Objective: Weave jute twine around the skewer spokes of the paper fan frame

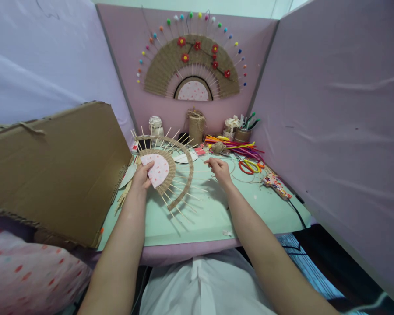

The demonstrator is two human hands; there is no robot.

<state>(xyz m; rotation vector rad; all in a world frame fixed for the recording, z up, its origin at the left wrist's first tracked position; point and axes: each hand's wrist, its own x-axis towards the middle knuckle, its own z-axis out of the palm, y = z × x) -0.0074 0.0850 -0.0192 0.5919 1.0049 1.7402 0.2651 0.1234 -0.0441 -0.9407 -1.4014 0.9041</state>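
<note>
- Pinkish-lilac fabric panel (pixel 124 26) backs a pale green tabletop (pixel 197 229).
- Left hand (pixel 145 175) grasps a fan-shaped piece of tan woven twine and thin pale sticks (pixel 171 168), its thumb lying over the white, red-dotted half-round panel (pixel 160 169) at the straight side.
- From that grip the fan-shaped piece spreads rightward, its straight side slanting from upper left to lower right; the left hand is the nearer, being on it.
- Right hand (pixel 219 169) is to the right of the grip, just past the stick ends, so the tan outer band (pixel 191 168) curves between both hands; its fingers are curled, but whether they pinch a thin strand I cannot tell.
- Beyond the right hand are orange-red-handled scissors (pixel 246 168) and a flower-patterned glue gun (pixel 276 187); farther forward, a bundle of bright fuzzy stems (pixel 244 151).
- Left of the grip stands a large brown cardboard sheet (pixel 52 170), cut off by the picture edge.
- Hidden: the left fingers behind the half-round panel; some stick ends blur into the tabletop.
</note>
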